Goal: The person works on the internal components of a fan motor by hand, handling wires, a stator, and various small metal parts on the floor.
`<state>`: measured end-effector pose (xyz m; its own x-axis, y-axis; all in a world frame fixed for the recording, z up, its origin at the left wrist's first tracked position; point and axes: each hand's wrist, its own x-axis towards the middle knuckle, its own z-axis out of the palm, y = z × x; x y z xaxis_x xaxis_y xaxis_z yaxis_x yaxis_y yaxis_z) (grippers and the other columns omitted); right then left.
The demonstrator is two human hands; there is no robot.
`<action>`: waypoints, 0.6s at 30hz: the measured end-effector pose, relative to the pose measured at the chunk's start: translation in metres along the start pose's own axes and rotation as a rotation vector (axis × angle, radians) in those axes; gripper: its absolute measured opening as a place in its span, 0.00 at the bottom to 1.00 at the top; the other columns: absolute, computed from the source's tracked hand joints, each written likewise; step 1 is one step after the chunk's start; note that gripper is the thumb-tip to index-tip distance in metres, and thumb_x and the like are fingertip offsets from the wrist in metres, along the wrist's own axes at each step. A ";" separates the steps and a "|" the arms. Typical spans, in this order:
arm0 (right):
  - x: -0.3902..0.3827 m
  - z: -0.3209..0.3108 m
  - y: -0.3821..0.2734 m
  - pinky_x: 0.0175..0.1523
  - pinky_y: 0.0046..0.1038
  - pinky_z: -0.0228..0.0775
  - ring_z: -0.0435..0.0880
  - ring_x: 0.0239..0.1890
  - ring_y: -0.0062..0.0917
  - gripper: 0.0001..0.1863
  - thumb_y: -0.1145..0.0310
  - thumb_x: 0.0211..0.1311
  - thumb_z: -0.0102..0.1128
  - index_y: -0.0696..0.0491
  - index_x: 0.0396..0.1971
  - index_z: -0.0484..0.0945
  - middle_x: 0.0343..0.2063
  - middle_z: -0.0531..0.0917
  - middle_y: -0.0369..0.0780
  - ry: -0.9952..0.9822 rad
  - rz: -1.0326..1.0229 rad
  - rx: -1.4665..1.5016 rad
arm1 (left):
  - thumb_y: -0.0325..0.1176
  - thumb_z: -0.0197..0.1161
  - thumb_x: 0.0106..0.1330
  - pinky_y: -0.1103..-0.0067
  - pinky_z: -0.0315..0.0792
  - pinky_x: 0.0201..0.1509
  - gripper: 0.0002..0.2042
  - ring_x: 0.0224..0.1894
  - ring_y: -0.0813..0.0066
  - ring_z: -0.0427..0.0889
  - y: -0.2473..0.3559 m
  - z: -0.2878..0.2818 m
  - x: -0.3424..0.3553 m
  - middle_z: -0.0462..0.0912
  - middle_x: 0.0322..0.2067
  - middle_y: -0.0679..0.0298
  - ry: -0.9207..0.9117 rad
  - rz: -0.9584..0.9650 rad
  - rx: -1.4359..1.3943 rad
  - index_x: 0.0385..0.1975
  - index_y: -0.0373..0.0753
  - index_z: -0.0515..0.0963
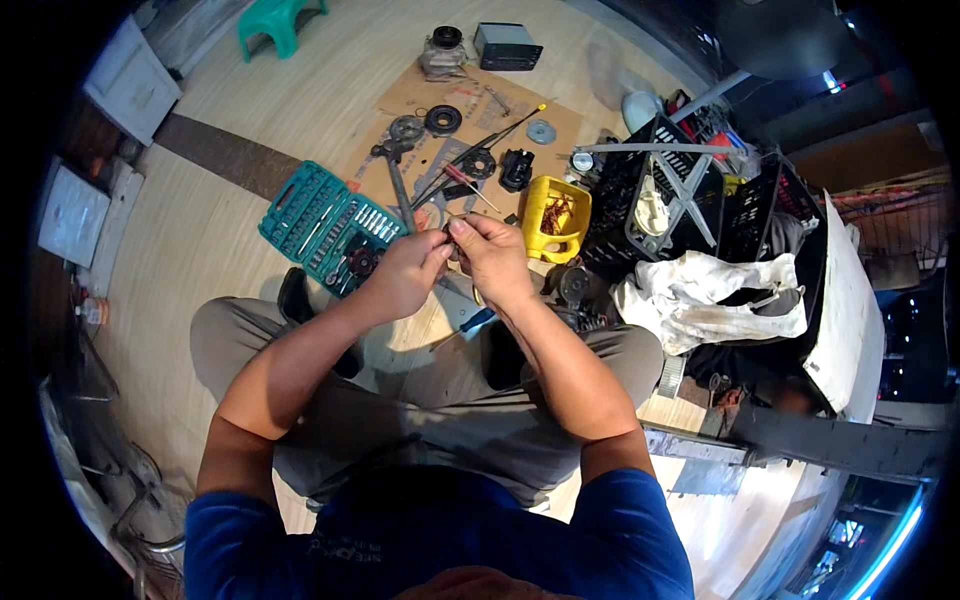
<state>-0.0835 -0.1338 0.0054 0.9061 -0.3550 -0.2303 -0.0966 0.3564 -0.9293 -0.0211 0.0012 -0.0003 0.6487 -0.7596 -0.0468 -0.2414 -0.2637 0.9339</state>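
Observation:
My left hand (407, 270) and my right hand (494, 262) meet in front of me above my lap, fingers closed around a small dark piece (453, 241). The fingers cover most of it, so its kind does not show. Just beyond them lie a hammer (398, 188), a red-handled screwdriver (470, 187) and long thin dark rods (455, 160) on a flattened cardboard sheet (400, 97). To the left of my hands, a green socket set case (300, 215) lies unfolded. On the right stands a yellow cut-open jug (541, 205) with copper-coloured wire inside.
Round metal parts, among them a black pulley (443, 120), rest on the cardboard. A grey box-shaped device (508, 47) and a green stool (278, 25) stand farther back. Black crates (610, 225) and a stained white cloth (690, 300) crowd the right. A blue-handled screwdriver (475, 320) lies near my legs.

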 end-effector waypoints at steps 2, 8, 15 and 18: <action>0.004 -0.004 0.001 0.22 0.13 0.57 0.67 0.18 0.10 0.09 0.66 0.65 0.59 0.57 0.32 0.79 0.18 0.74 0.29 -0.012 -0.008 -0.034 | 0.35 0.49 0.72 0.79 0.66 0.26 0.11 0.21 0.79 0.70 -0.003 0.000 0.001 0.73 0.21 0.65 0.000 -0.030 -0.042 0.41 0.33 0.72; 0.009 -0.012 -0.005 0.24 0.15 0.58 0.66 0.18 0.10 0.11 0.66 0.68 0.55 0.58 0.39 0.80 0.19 0.75 0.30 -0.077 0.045 -0.031 | 0.37 0.46 0.73 0.84 0.59 0.21 0.11 0.19 0.84 0.64 0.001 -0.012 0.003 0.67 0.20 0.71 -0.220 -0.307 -0.503 0.40 0.36 0.71; 0.009 -0.009 -0.010 0.23 0.15 0.57 0.65 0.18 0.11 0.11 0.66 0.69 0.53 0.58 0.40 0.79 0.19 0.74 0.29 -0.160 0.093 -0.101 | 0.35 0.48 0.73 0.84 0.58 0.20 0.10 0.19 0.85 0.63 -0.005 -0.009 0.003 0.66 0.19 0.71 -0.124 -0.285 -0.437 0.38 0.35 0.72; 0.008 -0.008 -0.005 0.22 0.15 0.56 0.64 0.17 0.11 0.11 0.65 0.69 0.53 0.57 0.38 0.80 0.19 0.74 0.29 -0.121 0.132 -0.041 | 0.35 0.50 0.71 0.81 0.62 0.21 0.11 0.17 0.81 0.67 -0.004 -0.006 0.004 0.70 0.17 0.68 -0.086 -0.264 -0.389 0.36 0.33 0.75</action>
<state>-0.0790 -0.1452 0.0063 0.9270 -0.2004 -0.3171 -0.2326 0.3564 -0.9049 -0.0136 0.0031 -0.0024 0.5856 -0.7474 -0.3139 0.2222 -0.2244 0.9488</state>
